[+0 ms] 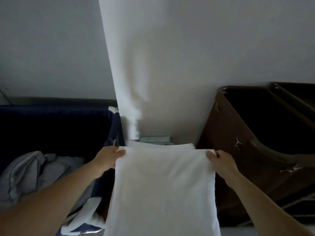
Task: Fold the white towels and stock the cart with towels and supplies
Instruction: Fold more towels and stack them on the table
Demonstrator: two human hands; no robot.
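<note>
A white towel (162, 184) hangs spread out in front of me, its lower end running out of the frame at the bottom. My left hand (109, 159) pinches its top left corner and my right hand (221, 160) pinches its top right corner. Just behind the top edge lies another folded white towel (160, 145), and behind that a pale green packet (156, 139) shows.
A dark blue fabric bin (56, 125) on the left holds crumpled light blue linen (30, 171). A brown bin (247, 150) with metal clips stands on the right. A white wall corner (129, 65) rises straight ahead.
</note>
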